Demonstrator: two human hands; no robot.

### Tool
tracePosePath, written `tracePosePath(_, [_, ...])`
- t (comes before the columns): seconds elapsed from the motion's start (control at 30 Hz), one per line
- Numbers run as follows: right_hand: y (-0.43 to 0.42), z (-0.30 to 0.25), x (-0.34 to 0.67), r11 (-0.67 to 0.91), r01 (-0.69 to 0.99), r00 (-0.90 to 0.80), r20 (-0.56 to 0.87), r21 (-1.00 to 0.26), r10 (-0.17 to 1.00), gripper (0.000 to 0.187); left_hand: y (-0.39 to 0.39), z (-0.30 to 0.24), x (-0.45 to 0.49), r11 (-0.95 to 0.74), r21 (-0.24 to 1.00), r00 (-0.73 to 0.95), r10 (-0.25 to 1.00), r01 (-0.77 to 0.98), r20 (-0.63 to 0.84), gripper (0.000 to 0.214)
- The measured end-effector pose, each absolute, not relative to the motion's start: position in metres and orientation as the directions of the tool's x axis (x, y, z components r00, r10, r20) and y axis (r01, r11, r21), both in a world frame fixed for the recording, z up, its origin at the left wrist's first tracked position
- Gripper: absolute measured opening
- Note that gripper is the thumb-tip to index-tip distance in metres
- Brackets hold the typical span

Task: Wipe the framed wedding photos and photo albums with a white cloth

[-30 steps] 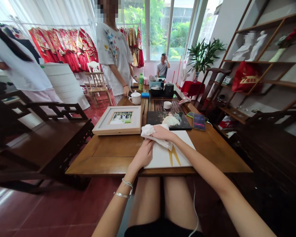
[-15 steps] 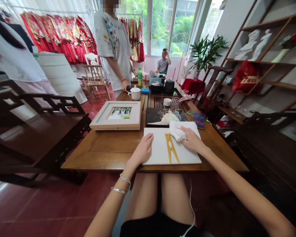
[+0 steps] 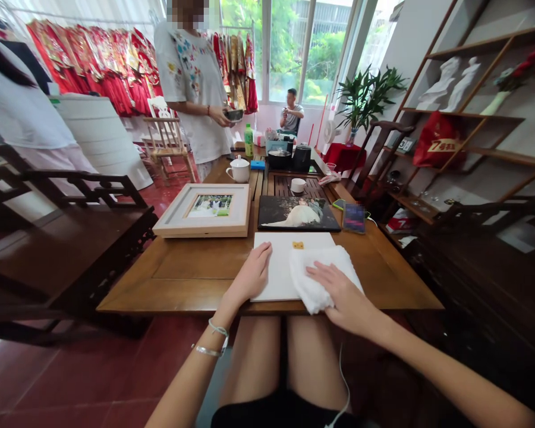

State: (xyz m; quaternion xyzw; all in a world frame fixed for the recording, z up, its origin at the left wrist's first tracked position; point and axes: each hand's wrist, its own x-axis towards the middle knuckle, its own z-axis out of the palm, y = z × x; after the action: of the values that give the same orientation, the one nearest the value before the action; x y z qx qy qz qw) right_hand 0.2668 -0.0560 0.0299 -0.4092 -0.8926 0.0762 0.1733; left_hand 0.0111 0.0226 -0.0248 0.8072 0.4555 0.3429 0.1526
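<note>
A white rectangular board (image 3: pixel 274 279) lies flat near the table's front edge. My left hand (image 3: pixel 254 270) rests along its left edge, fingers stretched out onto the top. On the board's right half, my right hand (image 3: pixel 336 288) presses a white cloth (image 3: pixel 310 294), fingers over it and the thumb side partly hidden. The cloth's near end hangs past the board's front edge. Only the top of a yellow clip-shaped piece (image 3: pixel 298 245) shows beyond the cloth; the remainder is covered.
Behind the board lie a framed photo (image 3: pixel 200 235) and a dark picture panel (image 3: pixel 296 215). A phone (image 3: pixel 353 217) with a cable is at right. Farther back stand a white lidded cup (image 3: pixel 239 170) and a small white cup (image 3: pixel 298 185). A person (image 3: pixel 200 95) stands at the far left, holding a bowl.
My right hand has drawn the cloth toward me over the yellow piece. My left hand stays at the board's edge. The standing person has lifted a bowl; the seated person has lowered a hand.
</note>
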Motion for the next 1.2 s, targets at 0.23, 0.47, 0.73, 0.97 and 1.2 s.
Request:
tracePosePath(0.23, [0.043,0.028,0.282,0.531,0.751,-0.481,0.226,-0.392,0.847,0.06,0.024,-0.025,0.009,-0.551,0.548,0.369,0.833,0.629,0.412,0.043])
tracePosePath(0.47, [-0.011,0.03,0.263,0.572,0.704,-0.514,0.254,-0.42,0.819,0.072,0.022,-0.024,0.011,-0.529,0.562,0.355,0.847,0.636,0.396,0.042])
tracePosePath(0.73, [-0.063,0.042,0.26,0.628,0.603,-0.63,0.189,-0.492,0.753,0.076,0.022,-0.022,0.011,-0.53,0.547,0.367,0.846,0.647,0.386,0.043])
tracePosePath(0.97, [0.031,0.029,0.273,0.478,0.751,-0.447,0.181,-0.455,0.876,0.068,0.023,-0.023,0.009,-0.544,0.559,0.37,0.838,0.626,0.401,0.042])
tracePosePath(1.2, [0.031,0.031,0.263,0.489,0.742,-0.448,0.203,-0.459,0.871,0.065,0.022,-0.021,0.009,-0.539,0.553,0.38,0.841,0.635,0.384,0.043])
